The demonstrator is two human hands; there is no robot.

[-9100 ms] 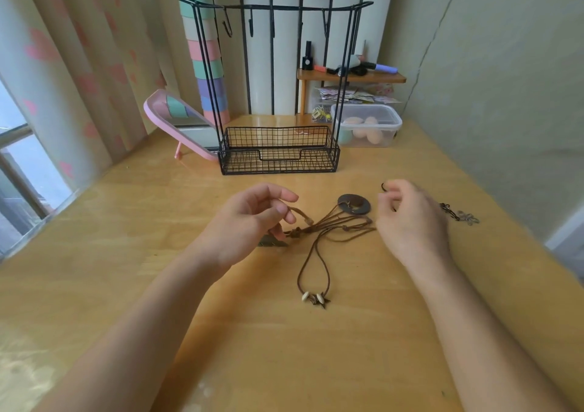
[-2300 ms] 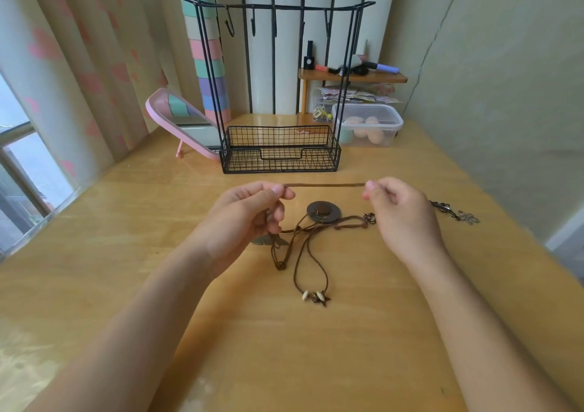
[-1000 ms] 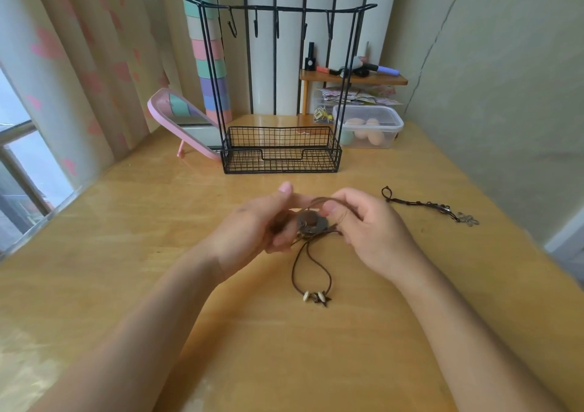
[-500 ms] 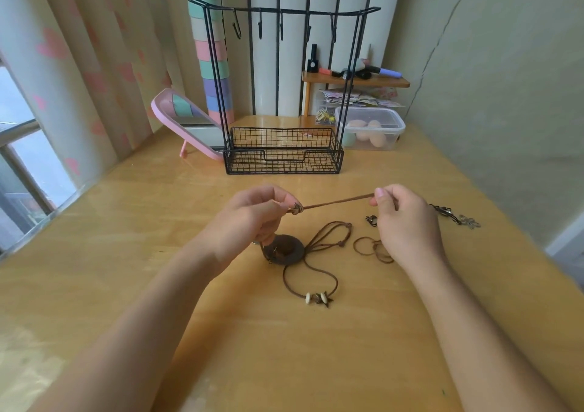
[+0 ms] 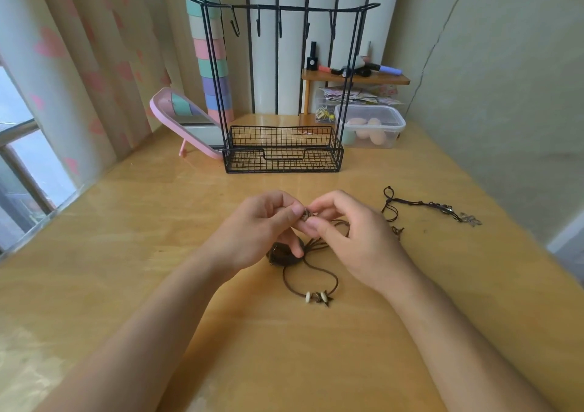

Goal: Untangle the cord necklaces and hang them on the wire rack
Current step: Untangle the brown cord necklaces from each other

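Brown cord necklaces lie tangled on the wooden table in front of me. My left hand [image 5: 259,231] and my right hand [image 5: 350,238] meet above them, and both pinch a small clasp [image 5: 306,215] at a brown cord's end. Below my left fingers lies a dark round pendant [image 5: 282,257]. A cord loop with white beads and a dark star [image 5: 317,298] trails toward me. A separate dark cord necklace with a silver charm [image 5: 426,204] lies to the right. The black wire rack [image 5: 282,149] stands behind, its top hooks [image 5: 279,26] bare.
A pink-framed mirror [image 5: 181,117] leans left of the rack. A clear lidded box [image 5: 371,125] and a small wooden shelf with cosmetics [image 5: 354,78] stand at the back right. Curtains and a window run along the left, and a wall runs along the right.
Half a second ago my hands held a brown cord stretched between them. They have come together at its clasp end, and the round pendant has stayed under my left hand.
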